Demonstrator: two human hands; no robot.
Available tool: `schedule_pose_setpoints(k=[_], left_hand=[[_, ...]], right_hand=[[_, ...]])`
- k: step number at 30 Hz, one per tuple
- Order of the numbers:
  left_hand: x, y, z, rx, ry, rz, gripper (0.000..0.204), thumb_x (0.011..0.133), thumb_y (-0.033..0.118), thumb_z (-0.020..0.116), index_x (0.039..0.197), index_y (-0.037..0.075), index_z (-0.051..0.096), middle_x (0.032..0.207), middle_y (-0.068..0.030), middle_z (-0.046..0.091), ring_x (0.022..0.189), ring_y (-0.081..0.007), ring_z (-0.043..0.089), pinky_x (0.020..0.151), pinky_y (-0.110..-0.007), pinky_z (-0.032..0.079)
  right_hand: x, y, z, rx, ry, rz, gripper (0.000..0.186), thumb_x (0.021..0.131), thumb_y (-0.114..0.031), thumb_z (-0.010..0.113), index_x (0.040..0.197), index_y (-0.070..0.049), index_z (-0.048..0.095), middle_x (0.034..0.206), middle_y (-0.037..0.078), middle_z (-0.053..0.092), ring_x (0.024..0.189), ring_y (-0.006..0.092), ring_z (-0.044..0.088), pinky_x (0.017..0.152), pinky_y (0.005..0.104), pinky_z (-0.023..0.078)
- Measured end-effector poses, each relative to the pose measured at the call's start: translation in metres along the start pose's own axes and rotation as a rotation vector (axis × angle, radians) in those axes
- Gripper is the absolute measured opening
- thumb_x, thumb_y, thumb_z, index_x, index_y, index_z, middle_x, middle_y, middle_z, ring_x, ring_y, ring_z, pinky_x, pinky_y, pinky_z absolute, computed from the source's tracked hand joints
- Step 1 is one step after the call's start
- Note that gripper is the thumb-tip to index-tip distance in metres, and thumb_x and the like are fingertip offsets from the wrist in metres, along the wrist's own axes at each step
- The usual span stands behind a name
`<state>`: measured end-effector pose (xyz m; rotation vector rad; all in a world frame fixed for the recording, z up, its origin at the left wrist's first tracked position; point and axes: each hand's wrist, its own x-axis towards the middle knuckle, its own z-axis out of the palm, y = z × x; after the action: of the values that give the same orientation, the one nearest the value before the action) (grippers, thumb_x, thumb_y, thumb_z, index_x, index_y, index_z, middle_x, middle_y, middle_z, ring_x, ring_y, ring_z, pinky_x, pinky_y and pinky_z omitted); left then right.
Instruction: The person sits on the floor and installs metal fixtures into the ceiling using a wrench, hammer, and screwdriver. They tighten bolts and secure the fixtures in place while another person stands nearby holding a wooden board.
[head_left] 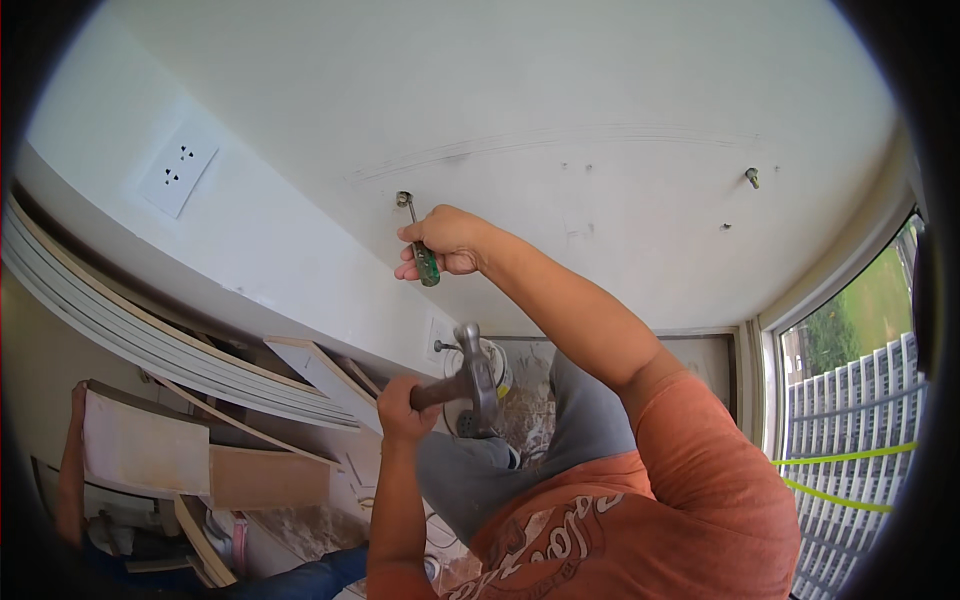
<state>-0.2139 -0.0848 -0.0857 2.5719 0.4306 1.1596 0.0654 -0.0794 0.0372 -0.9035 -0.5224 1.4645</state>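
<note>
My right hand (448,240) grips a screwdriver (427,266) with a green handle. Its shaft points up to a metal fitting (404,198) that sticks out of the white wall (500,90); the tip seems to touch it. Lower down, my left hand (402,408) is closed around the handle of a claw hammer (480,385). The hammer's metal head is up, apart from the screwdriver. Farther right along the wall, a second metal fitting (752,178) projects, with small holes and pencil lines nearby.
A white outlet plate (180,168) is on the left wall. A white bucket (492,362) stands beside my legs. At lower left, another person's arm (72,470) is at a pale board (145,440), near stacked long strips (150,325). A window (850,370) lies to the right.
</note>
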Motion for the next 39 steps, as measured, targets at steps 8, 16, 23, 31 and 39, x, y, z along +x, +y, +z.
schedule_pose_setpoints(k=[8,16,23,31,39], left_hand=[[-0.002,-0.002,-0.003,0.071,-0.007,-0.240,0.042,0.078,0.040,0.074,0.086,0.001,0.060,0.072,-0.0155,0.061,0.063,-0.0374,0.060,0.058,-0.042,0.049],[-0.072,0.053,0.009,-0.049,-0.103,-0.562,0.032,0.080,0.031,0.069,0.088,0.002,0.061,0.072,-0.0157,0.060,0.065,-0.0344,0.062,0.061,-0.042,0.049],[-0.159,0.075,0.025,-0.391,0.031,-0.699,0.024,0.083,0.022,0.067,0.081,0.000,0.059,0.064,-0.0025,0.060,0.061,-0.0134,0.060,0.058,-0.028,0.048],[-0.145,0.081,0.028,-0.556,0.069,-0.595,0.015,0.080,0.016,0.068,0.080,0.002,0.062,0.064,-0.0083,0.061,0.057,-0.0171,0.060,0.056,-0.032,0.049],[-0.132,0.102,0.014,-0.723,0.235,-0.647,0.020,0.083,0.020,0.066,0.082,0.002,0.060,0.066,-0.0009,0.059,0.060,-0.0111,0.058,0.055,-0.028,0.047]], right_hand=[[-0.003,0.003,0.008,-0.015,0.025,0.009,0.034,0.094,-0.010,0.056,0.109,0.018,0.042,0.088,0.018,0.056,0.078,0.0386,0.069,0.059,0.0394,0.064],[-0.012,0.029,0.021,0.083,0.226,-0.194,0.024,0.094,-0.022,0.055,0.100,0.000,0.048,0.073,0.009,0.055,0.050,0.0184,0.056,0.039,0.0294,0.044],[-0.020,0.029,0.027,-0.025,0.224,-0.244,0.020,0.094,-0.024,0.054,0.086,-0.007,0.047,0.064,0.005,0.053,0.044,0.0145,0.051,0.036,0.0271,0.040],[-0.054,0.056,0.028,-0.117,0.239,-0.284,0.023,0.095,-0.026,0.052,0.100,-0.005,0.044,0.065,0.005,0.054,0.041,0.0151,0.047,0.039,0.0283,0.039],[-0.009,0.068,0.061,-0.221,0.216,-0.293,0.024,0.093,-0.022,0.055,0.102,-0.003,0.042,0.072,0.009,0.055,0.049,0.0168,0.053,0.041,0.0284,0.041]])
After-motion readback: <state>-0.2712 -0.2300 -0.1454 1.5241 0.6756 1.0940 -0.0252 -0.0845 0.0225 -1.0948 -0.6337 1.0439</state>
